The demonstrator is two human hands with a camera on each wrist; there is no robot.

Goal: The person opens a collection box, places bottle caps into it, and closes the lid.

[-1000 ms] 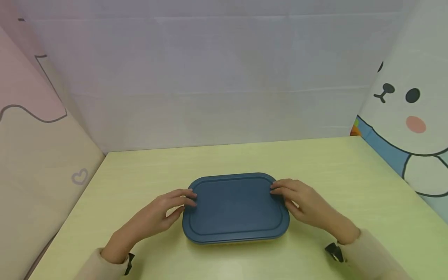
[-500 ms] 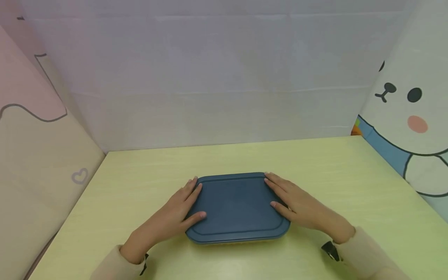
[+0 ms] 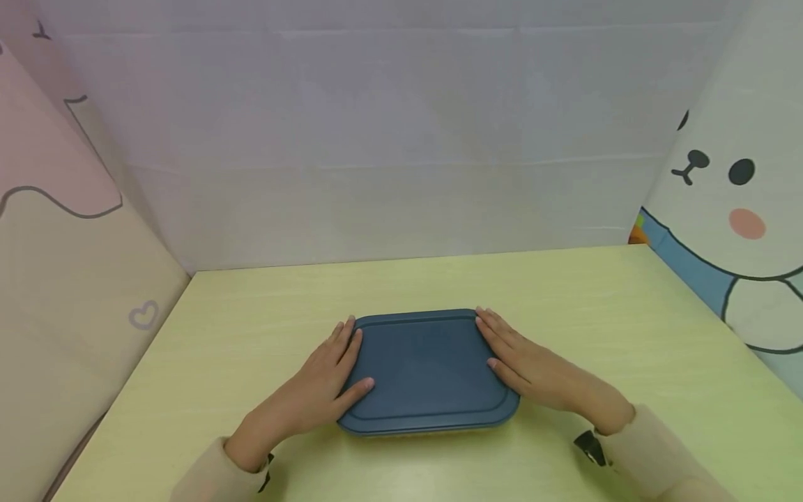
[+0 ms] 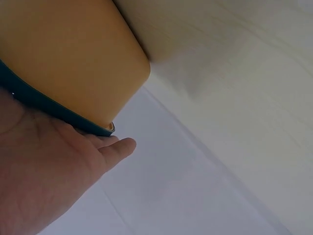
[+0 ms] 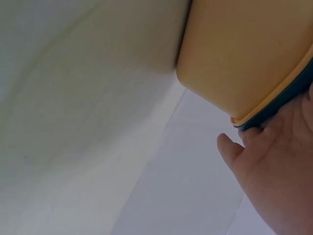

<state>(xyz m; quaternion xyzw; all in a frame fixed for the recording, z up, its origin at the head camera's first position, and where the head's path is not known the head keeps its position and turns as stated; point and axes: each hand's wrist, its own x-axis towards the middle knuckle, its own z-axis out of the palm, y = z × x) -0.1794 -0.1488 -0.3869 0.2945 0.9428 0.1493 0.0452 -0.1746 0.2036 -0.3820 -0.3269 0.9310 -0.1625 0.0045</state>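
A rectangular box with rounded corners stands on the table, topped by a dark blue lid (image 3: 426, 369). Both wrist views show its yellow-orange body (image 4: 73, 54) below the lid. My left hand (image 3: 320, 387) rests on the lid's left edge, fingers straight toward the far corner and thumb lying on top. On the opposite edge my right hand (image 3: 533, 366) lies the same way, its fingertips at the far right corner. Seen from the right wrist, the palm touches the lid's rim (image 5: 279, 100). What the box holds is hidden.
The box sits on a pale yellow-green table (image 3: 263, 300). A whitish cloth wall (image 3: 401, 139) rises behind the table. Printed panels stand along both sides, the right one with a cartoon animal (image 3: 721, 209).
Both hands have slid further onto the lid, from fingertips at its sides to flat fingers along its edges. The left hand moved right and forward. The box has barely shifted.
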